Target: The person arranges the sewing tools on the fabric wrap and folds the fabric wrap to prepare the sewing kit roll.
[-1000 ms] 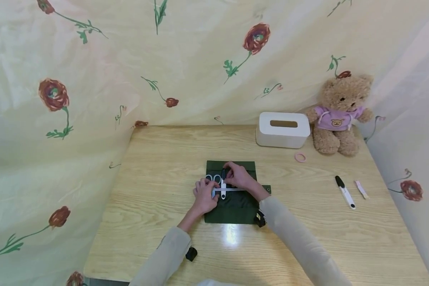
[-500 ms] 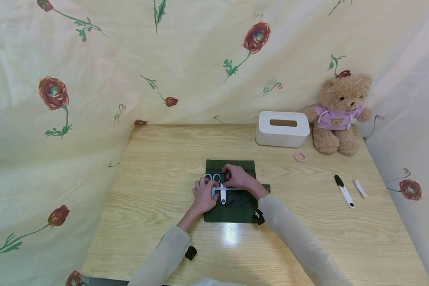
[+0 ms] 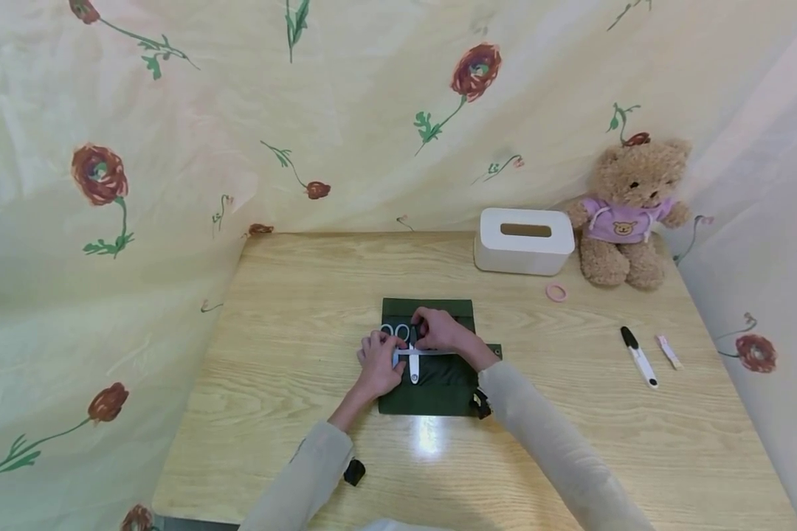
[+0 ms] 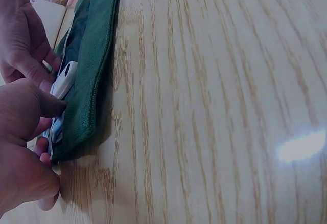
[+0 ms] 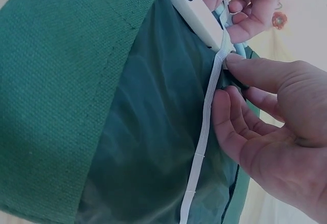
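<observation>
Right hand [image 3: 442, 330] pinches the dark end of a tool [image 3: 415, 369] that's under the strap [image 3: 438, 352] between both hands; left hand [image 3: 380, 364] pinches that strap on the green pouch [image 3: 425, 401]. Looks like the tucking-in step tbh, next probably calls for letting go gently.

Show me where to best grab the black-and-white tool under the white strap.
I'd probably pinch the tool by its slim white end, from above and the near side: that end sticks out past the strap, while the right hand holds the black end.
</observation>
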`<state>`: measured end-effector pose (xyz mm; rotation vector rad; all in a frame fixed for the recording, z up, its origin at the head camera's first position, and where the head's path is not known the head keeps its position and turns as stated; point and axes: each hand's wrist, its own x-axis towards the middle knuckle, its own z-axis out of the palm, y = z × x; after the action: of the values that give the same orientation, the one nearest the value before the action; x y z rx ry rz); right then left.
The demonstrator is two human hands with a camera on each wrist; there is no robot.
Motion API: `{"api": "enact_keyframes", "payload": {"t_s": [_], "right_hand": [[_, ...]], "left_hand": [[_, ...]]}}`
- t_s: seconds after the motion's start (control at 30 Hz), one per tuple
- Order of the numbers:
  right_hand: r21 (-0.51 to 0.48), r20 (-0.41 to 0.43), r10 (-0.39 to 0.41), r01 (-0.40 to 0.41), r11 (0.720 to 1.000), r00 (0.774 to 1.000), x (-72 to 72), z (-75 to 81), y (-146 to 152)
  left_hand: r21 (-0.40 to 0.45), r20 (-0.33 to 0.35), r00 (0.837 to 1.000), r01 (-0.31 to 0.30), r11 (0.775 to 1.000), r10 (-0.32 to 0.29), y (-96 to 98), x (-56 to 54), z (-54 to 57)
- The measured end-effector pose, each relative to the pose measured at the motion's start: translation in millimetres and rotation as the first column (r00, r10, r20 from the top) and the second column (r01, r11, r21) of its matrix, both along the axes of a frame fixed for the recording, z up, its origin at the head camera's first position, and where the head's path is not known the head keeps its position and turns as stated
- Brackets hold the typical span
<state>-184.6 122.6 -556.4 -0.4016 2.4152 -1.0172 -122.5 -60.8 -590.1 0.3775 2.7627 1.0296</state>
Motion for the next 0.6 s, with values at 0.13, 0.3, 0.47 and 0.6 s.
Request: {"api": "enact_keyframes", "payload": {"t_s": [0.13,0.3,0.47,0.6], "right_hand": [[0.001,0.003,-0.011,0.011,1.0,1.0,3.0,-0.6,0.0],[0.002,-0.031,0.009,-0.009,1.0,0.999,5.4,-1.2,0.7],[0.015,-0.07,0.029,-0.028,0.999,0.997,5.2,-1.2,0.4],[0.026,-0.072,0.031,-0.029,0.999,0.997,4.7,0.3,0.3]], "left_hand": [[0.004,0.0,1.0,0.001,1.0,-0.001,0.2,2.8,1.2],[0.006,-0.02,1.0,-0.001,1.0,0.001,0.0,3.8,-1.5],[0.007,-0.034,0.999,-0.001,1.0,0.002,-0.1,3.1,-2.0],[0.008,-0.03,1.0,0.001,1.0,-0.001,-0.2,2.0,-1.7]]}}
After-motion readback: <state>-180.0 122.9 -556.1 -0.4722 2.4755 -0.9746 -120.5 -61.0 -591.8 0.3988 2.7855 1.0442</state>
